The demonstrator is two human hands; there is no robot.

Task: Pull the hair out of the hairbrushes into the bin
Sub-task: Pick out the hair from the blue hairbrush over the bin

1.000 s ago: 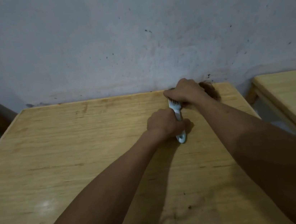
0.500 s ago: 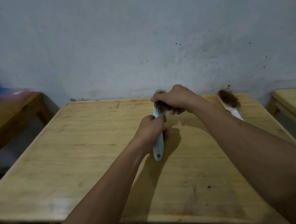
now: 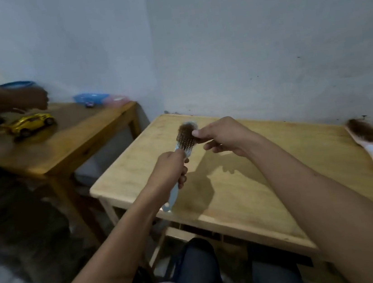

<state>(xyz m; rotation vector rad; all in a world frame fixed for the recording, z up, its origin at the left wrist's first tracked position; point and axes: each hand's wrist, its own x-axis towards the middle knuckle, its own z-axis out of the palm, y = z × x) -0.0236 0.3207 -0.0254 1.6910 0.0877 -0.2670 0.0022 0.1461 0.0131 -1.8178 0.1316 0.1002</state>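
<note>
**Asker:** So, what is in the hands, and where?

**Describer:** A person sits at a pale wooden counter (image 3: 247, 195) against a grey wall. The left hand (image 3: 171, 168) has its grip wrapped tight around the handle of a light blue plastic hairbrush (image 3: 182, 151), held above the counter's near-left corner. The right hand (image 3: 221, 136) has thumb and finger pinched together on a tuft of brown hair (image 3: 185, 132) tangled in the bristles.

**Asker:** Which way does the brush point?

**Describer:** Its long axis runs from the near edge toward the far-left corner, head away from the person and tipped up, bristles facing roughly toward the camera and the right hand.

**Asker:** Which step is this?

**Describer:** It looks like the start of pulling the first brush clean; most of the hair sits on the head. Next, the pinch probably needs to draw the wad up off the bristle tips while the left hand holds firm, then carry it to the bin. No bin is visible.

**Asker:** Anything else waiting?

**Describer:** A pink plastic hairbrush (image 3: 371, 147) matted with brown hair lies flat near the counter's far-right edge, handle toward the near side.
</note>
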